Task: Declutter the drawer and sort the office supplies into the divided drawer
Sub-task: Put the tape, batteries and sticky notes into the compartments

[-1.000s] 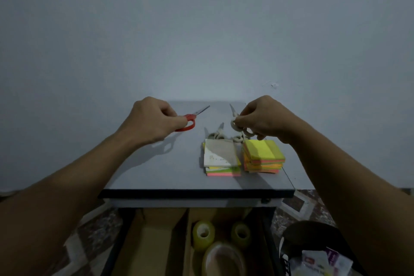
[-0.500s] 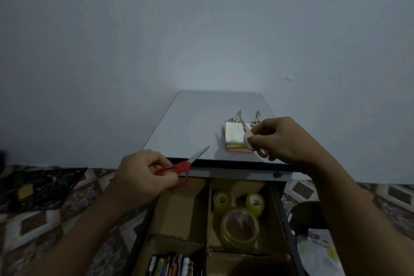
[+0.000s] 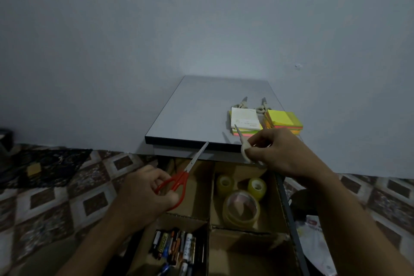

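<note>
The red-handled scissors, blades closed and pointing up and right, were gripped by the left hand over the divided drawer, a cardboard one. The right hand pinched a beige pair at the tabletop edge. On it lay two more beige scissors and two sticky-note stacks. Three tape rolls sat in the rear-right compartment, batteries in the front-left

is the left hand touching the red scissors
Touching: the head view shows the left hand gripping the red scissors by their handles.
</note>
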{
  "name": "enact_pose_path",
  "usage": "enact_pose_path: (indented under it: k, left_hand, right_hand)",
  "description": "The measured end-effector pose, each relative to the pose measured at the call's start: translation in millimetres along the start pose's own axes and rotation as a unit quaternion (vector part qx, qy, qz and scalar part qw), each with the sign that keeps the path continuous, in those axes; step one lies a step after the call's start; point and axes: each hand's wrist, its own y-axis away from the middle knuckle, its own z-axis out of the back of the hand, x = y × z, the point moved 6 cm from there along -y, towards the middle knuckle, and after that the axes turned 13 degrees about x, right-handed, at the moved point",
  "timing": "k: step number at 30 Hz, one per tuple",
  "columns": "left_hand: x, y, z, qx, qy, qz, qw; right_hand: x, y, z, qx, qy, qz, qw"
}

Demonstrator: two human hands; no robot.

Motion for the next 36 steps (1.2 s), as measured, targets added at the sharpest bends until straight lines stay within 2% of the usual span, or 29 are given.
enact_pose_path:
  k: [7, 11, 14, 18, 21, 27, 31, 33, 36]
  left_hand:
    - [9.7, 3.8, -5.8, 0.026, -0.025, 0.034, 0.999]
    - [16.3, -13.6, -17.5, 0.047, -0.098, 0.030, 0.994]
    - [19.3, -31.1, -33.0, 0.080, -0.197, 0.035, 0.976]
    - [26.1, -48.0, -52.3, 0.164, -0.291, 0.072, 0.940]
    - [36.3, -48.6, -60.3, 0.189, -0.357, 0.058, 0.913]
    - [35.3, -48.6, -68.8, 0.233, -0.408, 0.045, 0.882]
    - [37.2, -45.6, -66.9, 0.220, -0.387, 0.029, 0.895]
    - [41.6, -44.9, -65.8, 0.193, -0.323, 0.012, 0.926]
    - [52.7, -45.3, -51.0, 0.069, -0.161, -0.022, 0.984]
  right_hand:
    - [-1.6, -2.1, -10.1, 0.023, -0.020, 0.007, 0.999]
    - [-3.1, -2.5, -16.0, 0.046, -0.022, 0.004, 0.999]
    - [-3.0, -2.8, -18.1, 0.048, -0.023, 0.001, 0.999]
    - [-4.2, -2.1, -19.5, 0.050, -0.019, 0.001, 0.999]
    - [-8.1, -3.1, -20.6, 0.051, -0.019, -0.006, 0.999]
    - [-11.0, -5.0, -27.8, 0.060, -0.005, -0.019, 0.998]
    - [-12.0, -4.2, -33.2, 0.071, -0.016, -0.022, 0.997]
    - [-12.1, -3.4, -35.8, 0.074, -0.014, -0.023, 0.997]
    - [-8.6, -3.2, -43.6, 0.082, -0.001, -0.020, 0.996]
